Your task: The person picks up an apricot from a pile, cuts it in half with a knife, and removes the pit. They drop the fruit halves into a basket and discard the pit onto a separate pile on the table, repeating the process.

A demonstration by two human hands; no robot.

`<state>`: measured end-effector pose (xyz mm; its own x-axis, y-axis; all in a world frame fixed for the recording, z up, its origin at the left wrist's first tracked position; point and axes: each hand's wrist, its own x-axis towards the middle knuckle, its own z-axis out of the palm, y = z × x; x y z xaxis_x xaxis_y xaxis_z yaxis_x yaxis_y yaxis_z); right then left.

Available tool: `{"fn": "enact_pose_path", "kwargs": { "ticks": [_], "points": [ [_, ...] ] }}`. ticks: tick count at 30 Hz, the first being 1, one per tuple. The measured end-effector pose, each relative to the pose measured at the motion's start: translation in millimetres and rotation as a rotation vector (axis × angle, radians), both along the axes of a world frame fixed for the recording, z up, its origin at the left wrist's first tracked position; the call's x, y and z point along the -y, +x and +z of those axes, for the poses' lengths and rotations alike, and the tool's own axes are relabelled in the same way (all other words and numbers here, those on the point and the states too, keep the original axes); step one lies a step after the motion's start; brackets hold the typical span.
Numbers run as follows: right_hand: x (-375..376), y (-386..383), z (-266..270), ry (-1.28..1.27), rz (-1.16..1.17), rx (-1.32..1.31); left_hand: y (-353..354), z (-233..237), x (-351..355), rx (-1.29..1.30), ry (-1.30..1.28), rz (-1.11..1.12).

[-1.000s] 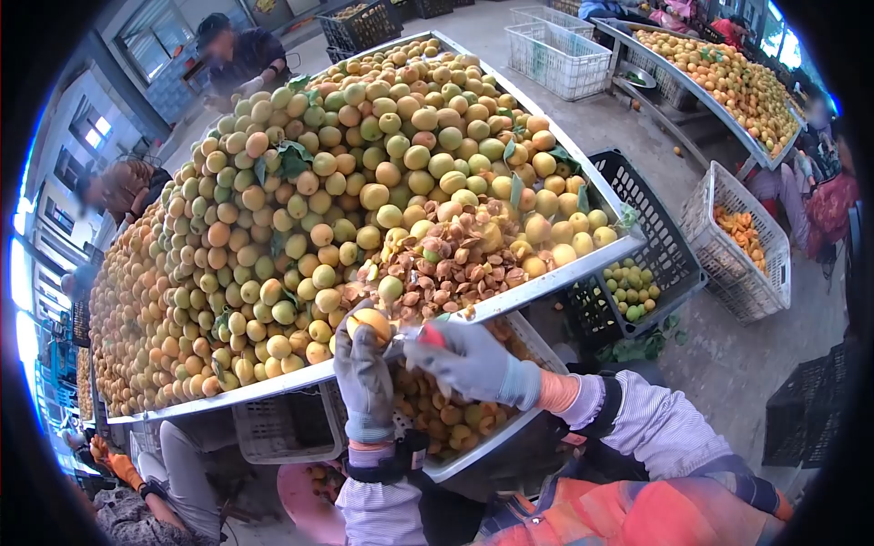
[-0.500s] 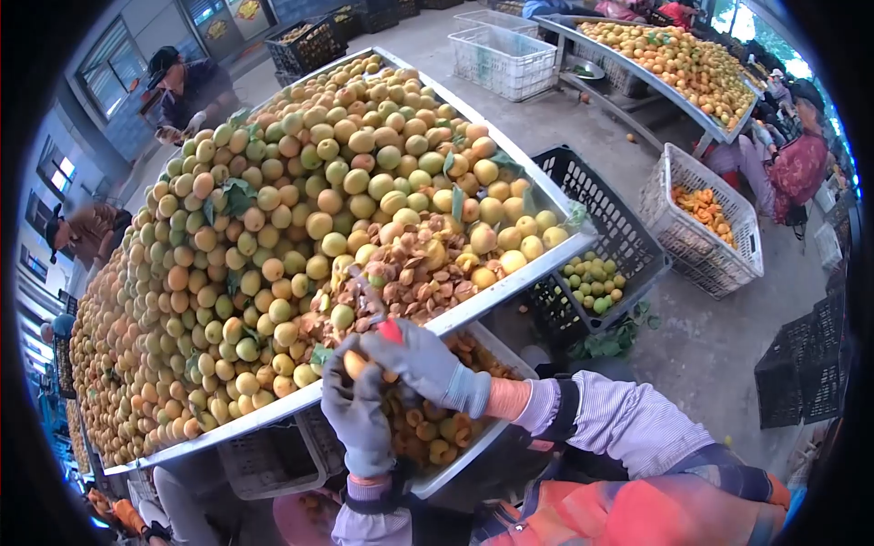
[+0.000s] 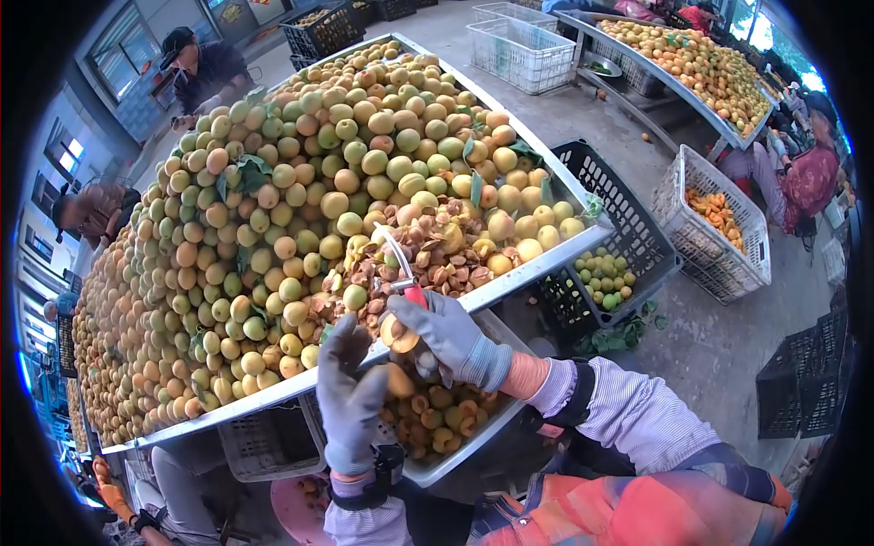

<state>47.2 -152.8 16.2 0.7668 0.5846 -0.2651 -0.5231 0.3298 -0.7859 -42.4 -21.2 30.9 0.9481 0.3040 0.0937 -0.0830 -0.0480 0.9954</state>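
Observation:
My right hand (image 3: 451, 337), in a grey glove, grips a red-handled tool (image 3: 415, 296) with a thin curved metal blade that points up over the heap. A halved apricot (image 3: 398, 335) with its cut face showing is at that hand's fingertips. My left hand (image 3: 350, 400), also gloved, is open beside it, fingers apart and palm turned inward. Between the hands, a blurred orange apricot piece (image 3: 401, 380) appears above a crate of cut apricots (image 3: 437, 420). Brown apricot pits (image 3: 428, 250) lie piled on the table edge just beyond, against whole apricots (image 3: 300, 196).
The metal-rimmed table (image 3: 537, 273) slopes toward me. To the right stand a black crate (image 3: 628, 205) with green fruit and a white crate (image 3: 719, 259) with orange pieces. Two people (image 3: 202, 73) work across the heap. A second fruit table (image 3: 678, 64) is farther back.
My hands have moved apart; the left has opened and let go of the apricot. A cut half now shows at my right fingertips, and the tool's blade is more visible.

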Motion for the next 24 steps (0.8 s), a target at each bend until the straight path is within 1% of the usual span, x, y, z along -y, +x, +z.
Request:
{"fn": "enact_pose_path", "kwargs": {
  "ticks": [1,2,3,4,5,7,8,10,11,13,14,15,17,18,19,21,22,23,24],
  "points": [
    [-2,-2,-1,-0.011,-0.027,0.002,2,-1,8,-0.004,-0.052,0.021],
    [-11,-4,-13,-0.012,-0.022,0.003,4,-6,14,0.012,0.019,0.003],
    [-25,-4,-34,0.020,-0.131,0.103,7,-14,17,0.027,0.091,-0.016],
    [-31,-5,-37,0.053,-0.240,0.202,8,-23,18,0.078,0.127,0.000],
    [-25,-6,-38,0.052,-0.240,0.202,8,-25,17,0.077,0.127,0.000],
    [-6,-10,-10,-0.011,0.049,-0.029,10,-25,16,0.068,-0.027,0.021],
    [-4,-8,-7,-0.011,0.049,-0.029,9,-25,15,0.068,-0.026,0.021],
    [-1,-5,-4,-0.090,0.102,0.028,8,-22,15,0.045,-0.201,-0.020],
    [-1,-4,-4,-0.089,0.102,0.028,8,-19,15,0.046,-0.200,-0.021],
    [-3,-1,-4,-0.294,-0.016,0.288,10,-13,13,0.087,-0.436,-0.061],
    [0,0,0,-0.128,-0.043,0.224,13,-20,11,0.112,-0.455,-0.036],
    [1,1,0,-0.128,-0.044,0.224,13,-19,11,0.111,-0.455,-0.036],
    [2,5,0,-0.175,-0.093,0.263,12,-19,14,0.108,-0.552,-0.074],
    [6,7,6,-0.104,-0.095,0.219,12,-18,15,0.102,-0.602,-0.095],
    [9,10,13,-0.106,-0.097,0.218,11,-17,15,0.101,-0.603,-0.096],
    [14,16,26,0.065,-0.239,0.172,9,-16,15,-0.019,-0.680,-0.098],
    [16,19,27,0.127,-0.261,0.171,8,-17,14,-0.079,-0.713,-0.125],
    [17,17,32,0.121,-0.265,0.167,8,-18,17,-0.084,-0.719,-0.127],
    [17,15,37,0.174,-0.259,0.168,8,-19,20,-0.126,-0.687,-0.166]
  ]
}}
